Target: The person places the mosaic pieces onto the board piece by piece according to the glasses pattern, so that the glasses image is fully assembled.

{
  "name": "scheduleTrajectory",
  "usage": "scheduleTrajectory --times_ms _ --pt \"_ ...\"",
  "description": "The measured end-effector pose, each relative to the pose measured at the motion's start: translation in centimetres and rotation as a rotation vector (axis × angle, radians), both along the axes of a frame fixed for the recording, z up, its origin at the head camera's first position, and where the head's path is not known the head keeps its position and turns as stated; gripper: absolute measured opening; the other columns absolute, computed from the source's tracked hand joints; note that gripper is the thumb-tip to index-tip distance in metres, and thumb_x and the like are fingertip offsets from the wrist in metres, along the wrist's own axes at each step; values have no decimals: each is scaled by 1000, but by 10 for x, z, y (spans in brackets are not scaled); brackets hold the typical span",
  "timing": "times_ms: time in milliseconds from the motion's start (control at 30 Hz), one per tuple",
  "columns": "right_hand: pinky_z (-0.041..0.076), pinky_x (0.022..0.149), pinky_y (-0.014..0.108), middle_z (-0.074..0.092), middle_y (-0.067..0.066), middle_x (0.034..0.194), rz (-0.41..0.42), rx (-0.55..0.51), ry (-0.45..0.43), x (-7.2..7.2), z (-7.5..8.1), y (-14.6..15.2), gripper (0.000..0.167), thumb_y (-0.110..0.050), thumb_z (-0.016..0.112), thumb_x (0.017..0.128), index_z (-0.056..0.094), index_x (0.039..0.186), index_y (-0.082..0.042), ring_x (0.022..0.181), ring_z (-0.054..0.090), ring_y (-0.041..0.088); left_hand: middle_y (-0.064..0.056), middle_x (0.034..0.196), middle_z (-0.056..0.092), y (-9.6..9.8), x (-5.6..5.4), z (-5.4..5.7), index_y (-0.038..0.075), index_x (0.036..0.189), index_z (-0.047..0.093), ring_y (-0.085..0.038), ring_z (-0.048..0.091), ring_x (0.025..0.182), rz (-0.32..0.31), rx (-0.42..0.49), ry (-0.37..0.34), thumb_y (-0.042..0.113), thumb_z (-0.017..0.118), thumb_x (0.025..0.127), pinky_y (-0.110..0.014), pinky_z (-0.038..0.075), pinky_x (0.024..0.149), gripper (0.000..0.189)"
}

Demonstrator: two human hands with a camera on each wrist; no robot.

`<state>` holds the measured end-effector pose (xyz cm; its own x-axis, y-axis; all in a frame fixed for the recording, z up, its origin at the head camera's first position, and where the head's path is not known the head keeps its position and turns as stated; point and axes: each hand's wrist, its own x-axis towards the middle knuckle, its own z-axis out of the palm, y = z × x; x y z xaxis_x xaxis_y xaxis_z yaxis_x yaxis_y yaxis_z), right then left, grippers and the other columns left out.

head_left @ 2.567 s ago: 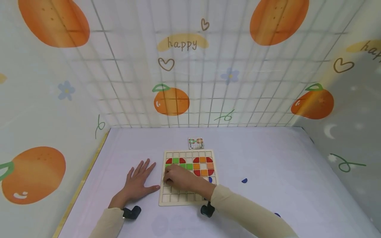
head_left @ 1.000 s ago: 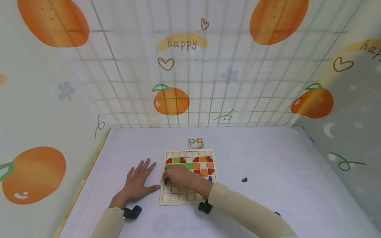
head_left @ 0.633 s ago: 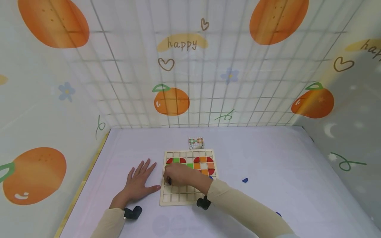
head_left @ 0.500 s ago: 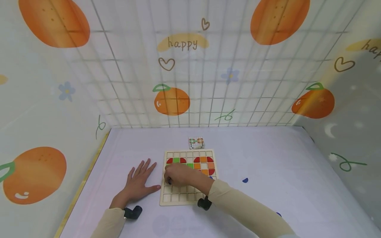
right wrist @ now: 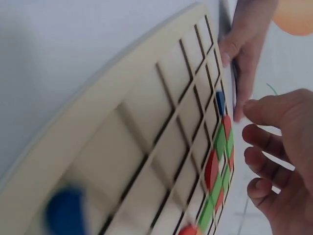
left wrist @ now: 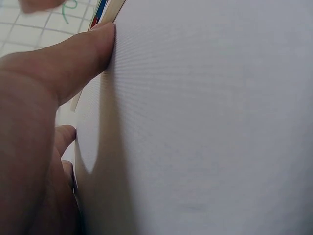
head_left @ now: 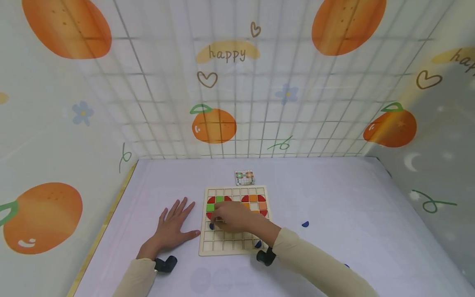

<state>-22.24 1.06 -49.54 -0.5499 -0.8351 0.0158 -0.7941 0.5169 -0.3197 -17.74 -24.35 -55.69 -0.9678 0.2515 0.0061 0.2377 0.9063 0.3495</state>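
A wooden grid board [head_left: 219, 251] lies on the table with red, green and orange pieces set in its cells. My left hand [head_left: 172, 231] is spread flat on the table, its thumb [left wrist: 100, 46] at the board's left edge. Over the left part of the board is my right hand [head_left: 233, 216]; in the right wrist view its fingers [right wrist: 261, 191] are loosely bent with nothing between them. A blue half-round piece [head_left: 212, 226] sits in a left-column cell just beside the fingertips. Another blue piece [head_left: 258, 244] lies at the board's lower right. The right hand hides some middle cells.
Behind the board lies a small pattern card [head_left: 244, 177]. To the right on the white table are a blue half-round piece [head_left: 305, 224] and another blue piece [head_left: 346, 266], partly covered by the sleeve. A patterned curtain [head_left: 315, 136] borders the table's back.
My right hand, earlier bent over the left-column cell, has drawn back to the right and let go of the blue piece, which now shows there. The left hand has stayed put.
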Motion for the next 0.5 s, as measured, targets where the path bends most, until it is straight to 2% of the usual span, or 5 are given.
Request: scheduleTrajectory --times_ms 200,333,500 --pt "48 65 16 60 -13 85 -94 -38 -29 0 5 73 10 -18 71 91 77 98 -17 75 53 2 -14 162 16 3 1 -2 17 155 32 -37 5 148 19 -4 -10 66 70 77 -64 0 113 100" --pt "52 72 24 63 -12 91 -276 30 -38 3 8 131 12 -20 76 87 77 98 -20 83 57 7 -14 162 16 3 1 -3 16 155 33 -38 5 148 17 1 -2 67 70 77 -64 0 113 100" --pt "55 79 33 65 -7 104 -506 164 -24 9 6 186 24 -23 84 79 77 102 -23 98 57 16 -13 163 14 2 -1 -4 18 156 31 -37 3 148 18 -16 -15 69 68 77 -63 -2 114 101"
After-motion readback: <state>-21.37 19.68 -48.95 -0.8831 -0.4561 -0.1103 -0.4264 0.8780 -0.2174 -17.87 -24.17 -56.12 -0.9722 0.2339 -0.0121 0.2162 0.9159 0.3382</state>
